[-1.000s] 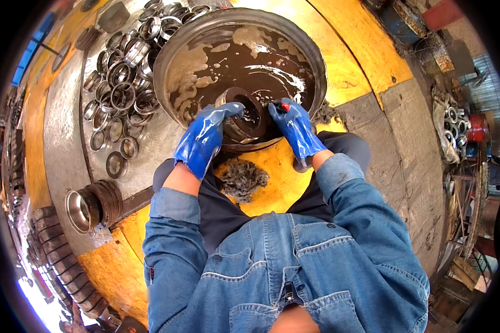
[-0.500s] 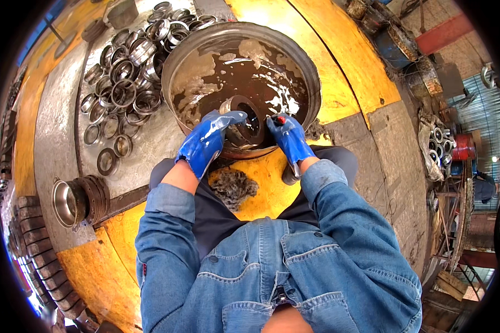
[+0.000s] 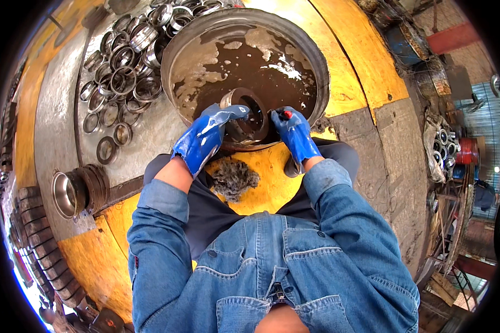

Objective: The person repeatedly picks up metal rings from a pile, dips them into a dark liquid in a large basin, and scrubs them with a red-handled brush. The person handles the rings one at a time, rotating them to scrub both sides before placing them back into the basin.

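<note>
A round metal tub (image 3: 323,72) of murky brown liquid (image 3: 250,69), with pale foam patches, stands before my knees. At its near side, a thick metal ring (image 3: 240,95) is tilted over the liquid. My left hand (image 3: 203,136), in a wet blue glove, grips the ring's left side with the fingers over its rim. My right hand (image 3: 296,136), gloved alike, is closed at the ring's right side around a small dark tool with a red part (image 3: 285,114). The tool's working end is hidden.
A heap of metal rings (image 3: 122,80) lies on the metal sheet left of the tub. Larger rings (image 3: 66,194) stand at the lower left. A clump of dark, stringy scrap (image 3: 234,180) rests on the yellow floor between my legs. Drums and a rack (image 3: 450,216) line the right.
The view has shifted slightly, so the tub sits higher in it. My right hand has moved a little to the right, away from the ring. My left hand still grips the ring.
</note>
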